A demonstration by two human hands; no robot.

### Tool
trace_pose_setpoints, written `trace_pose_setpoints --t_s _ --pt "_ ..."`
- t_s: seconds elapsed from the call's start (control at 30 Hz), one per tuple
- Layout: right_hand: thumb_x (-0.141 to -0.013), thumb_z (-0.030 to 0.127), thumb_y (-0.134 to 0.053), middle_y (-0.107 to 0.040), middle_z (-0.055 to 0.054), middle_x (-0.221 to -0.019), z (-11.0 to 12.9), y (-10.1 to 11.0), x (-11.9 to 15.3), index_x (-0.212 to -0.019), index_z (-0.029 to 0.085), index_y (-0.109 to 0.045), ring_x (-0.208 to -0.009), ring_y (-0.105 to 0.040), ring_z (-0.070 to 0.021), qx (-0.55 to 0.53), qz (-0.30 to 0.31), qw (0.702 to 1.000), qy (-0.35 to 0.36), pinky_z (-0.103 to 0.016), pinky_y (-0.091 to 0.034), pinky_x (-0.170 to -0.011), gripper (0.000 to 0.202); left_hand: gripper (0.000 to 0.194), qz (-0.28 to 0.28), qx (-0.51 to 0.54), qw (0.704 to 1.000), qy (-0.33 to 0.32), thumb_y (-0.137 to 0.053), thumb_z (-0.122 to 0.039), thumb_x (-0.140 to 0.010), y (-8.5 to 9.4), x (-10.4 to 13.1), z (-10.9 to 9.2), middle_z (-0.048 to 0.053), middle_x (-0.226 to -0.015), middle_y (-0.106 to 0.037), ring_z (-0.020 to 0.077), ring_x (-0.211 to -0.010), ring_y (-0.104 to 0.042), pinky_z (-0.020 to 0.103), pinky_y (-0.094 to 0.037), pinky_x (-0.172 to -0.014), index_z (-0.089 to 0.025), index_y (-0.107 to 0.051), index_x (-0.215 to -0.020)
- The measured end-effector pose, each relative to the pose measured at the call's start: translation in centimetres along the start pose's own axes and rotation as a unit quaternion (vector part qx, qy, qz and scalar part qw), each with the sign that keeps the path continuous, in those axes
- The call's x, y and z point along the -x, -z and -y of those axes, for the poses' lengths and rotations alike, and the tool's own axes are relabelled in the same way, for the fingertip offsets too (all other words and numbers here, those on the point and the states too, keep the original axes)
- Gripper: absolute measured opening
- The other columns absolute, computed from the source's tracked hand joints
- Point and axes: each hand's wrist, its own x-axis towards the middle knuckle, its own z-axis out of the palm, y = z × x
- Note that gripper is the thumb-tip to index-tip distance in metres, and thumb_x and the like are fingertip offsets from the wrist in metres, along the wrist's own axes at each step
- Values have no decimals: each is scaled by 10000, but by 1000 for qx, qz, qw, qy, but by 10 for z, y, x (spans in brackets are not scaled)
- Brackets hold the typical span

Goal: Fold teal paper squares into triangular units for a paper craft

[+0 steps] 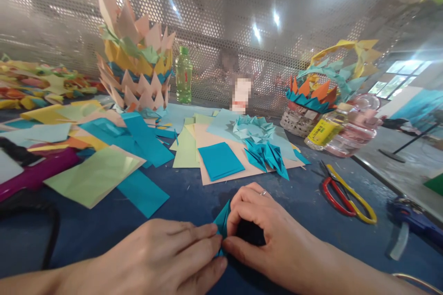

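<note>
A small folded piece of blue paper (222, 218) lies on the dark blue table at the near middle, its pointed tip facing away from me. My left hand (169, 253) presses its fingertips on the paper's left side, fingers held together. From the right, my right hand (263, 226) pinches the paper's edge between thumb and curled fingers. Fingers cover much of the paper. Just beyond lie a stack of blue paper squares (221, 161) and some folded blue paper pieces (268, 154), both on a pale pink sheet (211, 176).
Scissors (346, 193) and a blue glue gun (408, 214) lie at right. Coloured paper sheets (93, 175) and a purple tool (41, 170) are at left. Behind stand a layered paper crown shape (134, 64), a green bottle (183, 76) and a yellow-labelled bottle (325, 131).
</note>
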Motion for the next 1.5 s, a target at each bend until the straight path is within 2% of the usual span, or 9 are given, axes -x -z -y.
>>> trace_pose_setpoints --t_s 0.03,0.07,0.17,0.3,0.4,0.7,0.83,1.07,1.5 --pt "-844 155 -736 -624 -8 -909 -1 -1 0 -775 185 -634 -936 -565 -173 -3 -1 1000 -2 -340 -419 -863 126 293 -17 -6 1000 13 -436 -230 -1013 -1 0 0 -11 -913 -784 145 -819 -720 235 -559 -672 -196 -726 -987" --pt "-839 160 -742 -624 -6 -906 -1 -1 0 -772 188 -637 -939 -566 -174 -6 -1 1000 -4 -337 -420 -858 128 310 -69 4 997 30 -430 -244 -1019 -2 -1 0 6 -887 -783 153 -791 -721 252 -545 -609 -183 -725 -946" --pt "-839 172 -749 -628 -1 -907 -2 -1 0 -777 194 -645 -937 -570 -171 -10 1 1000 -7 -337 -417 -862 124 217 -65 65 996 22 -514 -237 -996 -1 -4 4 35 -888 -781 141 -734 -726 229 -536 -557 -144 -708 -976" --pt "-852 187 -749 -640 2 -907 -2 0 0 -779 195 -647 -946 -563 -173 -6 5 1000 -9 -342 -408 -877 126 191 -39 100 994 24 -517 -207 -987 1 -6 7 28 -858 -774 119 -592 -682 223 -524 -526 -165 -699 -947" --pt "-865 196 -740 -638 3 -909 -3 0 1 -786 195 -642 -945 -556 -172 -6 3 1000 -3 -340 -404 -876 126 232 -44 90 995 12 -483 -218 -993 -1 -4 6 36 -816 -763 151 -691 -717 234 -521 -522 -164 -699 -926" --pt "-889 143 -708 -615 10 -938 -7 2 4 -812 202 -633 -941 -559 -160 -28 15 999 11 -340 -392 -870 123 223 0 23 999 37 -591 -412 -922 0 -10 2 67 -924 -753 200 -861 -726 239 -607 -721 -240 -721 -982" --pt "-873 88 -699 -619 12 -986 -6 5 3 -904 230 -669 -995 -563 -166 -43 31 998 23 -349 -384 -898 149 198 14 37 999 36 -602 -382 -918 5 -6 5 64 -945 -756 197 -863 -725 240 -604 -736 -248 -724 -999" --pt "-869 3 -638 -592 11 -970 -2 8 2 -858 212 -641 -986 -560 -167 -41 53 997 24 -359 -379 -868 210 205 37 135 989 38 -561 -198 -938 13 -2 15 42 -966 -771 150 -783 -728 192 -585 -718 -219 -709 -1079" --pt "-826 -36 -643 -590 6 -962 0 9 3 -851 203 -631 -988 -552 -171 -34 60 997 26 -356 -378 -884 240 215 67 153 986 27 -512 -213 -961 13 -2 16 61 -1001 -754 169 -792 -716 221 -568 -697 -204 -693 -1077"
